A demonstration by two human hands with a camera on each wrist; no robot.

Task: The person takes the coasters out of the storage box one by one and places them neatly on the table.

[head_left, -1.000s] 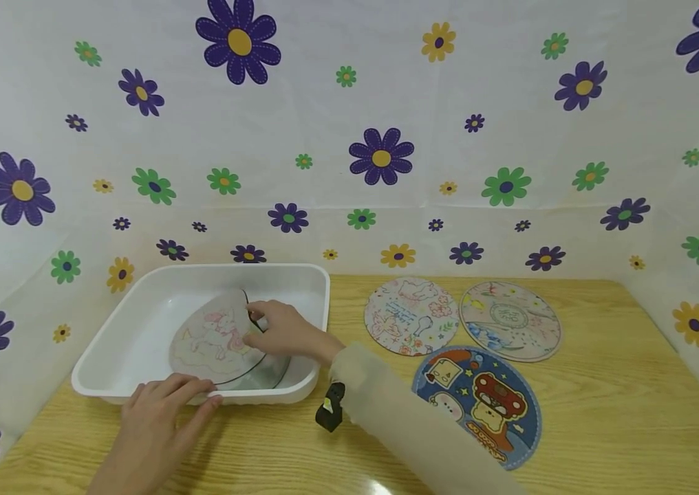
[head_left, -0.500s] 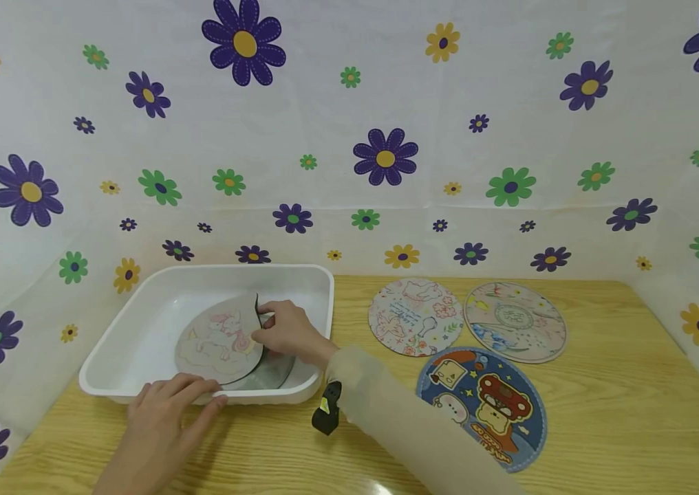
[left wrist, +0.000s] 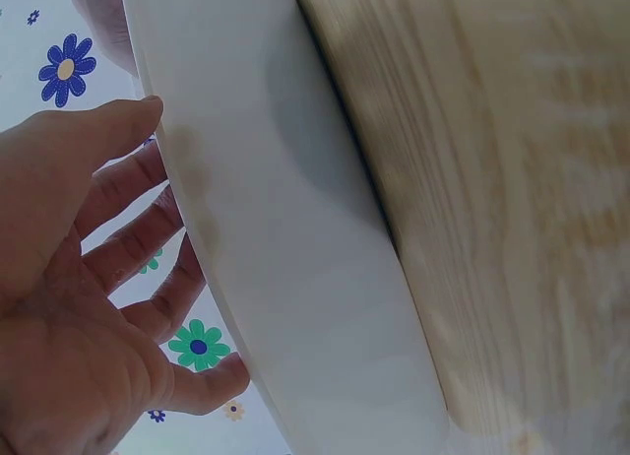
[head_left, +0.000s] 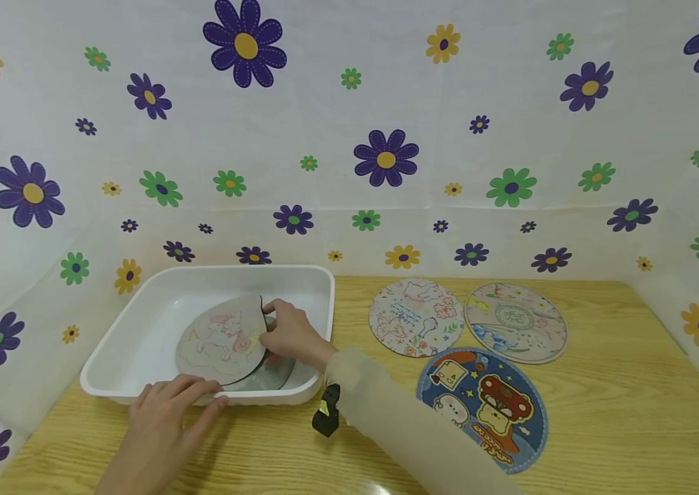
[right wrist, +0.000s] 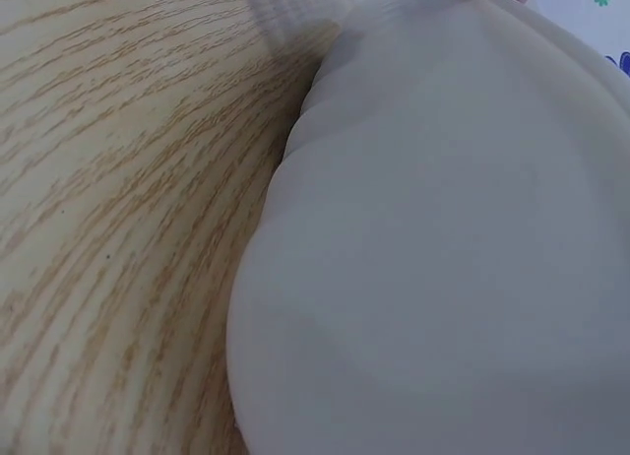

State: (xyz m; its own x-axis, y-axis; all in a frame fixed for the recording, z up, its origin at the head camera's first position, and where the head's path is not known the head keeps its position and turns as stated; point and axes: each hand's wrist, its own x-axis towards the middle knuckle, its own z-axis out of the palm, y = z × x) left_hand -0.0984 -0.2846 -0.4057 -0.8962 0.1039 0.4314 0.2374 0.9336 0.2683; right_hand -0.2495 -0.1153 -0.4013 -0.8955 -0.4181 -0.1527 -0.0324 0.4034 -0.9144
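A round mat (head_left: 219, 344) with a pink-maned unicorn print and a dark edge lies tilted in a white plastic tub (head_left: 139, 330). My right hand (head_left: 290, 333) pinches its right edge between thumb and fingers, with that edge raised. Under it shows a grey, rounded surface (head_left: 272, 377) whose kind I cannot tell. The fingertips of my left hand (head_left: 166, 419) rest on the tub's near rim, fingers fairly straight. In the left wrist view the left hand (left wrist: 89, 268) touches the rim. The right wrist view shows mostly the tub's outer wall (right wrist: 443, 228).
On the wooden table (head_left: 622, 385), right of the tub, lie a round mat with pink drawings (head_left: 414, 316), a floral round mat (head_left: 517, 323) and a blue cartoon round mat (head_left: 498, 405). My right sleeve (head_left: 399, 412) partly covers the blue one. A flower-print cloth (head_left: 318, 124) hangs behind.
My right hand keeps hold of the unicorn mat; its lifted edge has shifted slightly right. The whole view has drifted a little. My left hand stays on the tub's rim.
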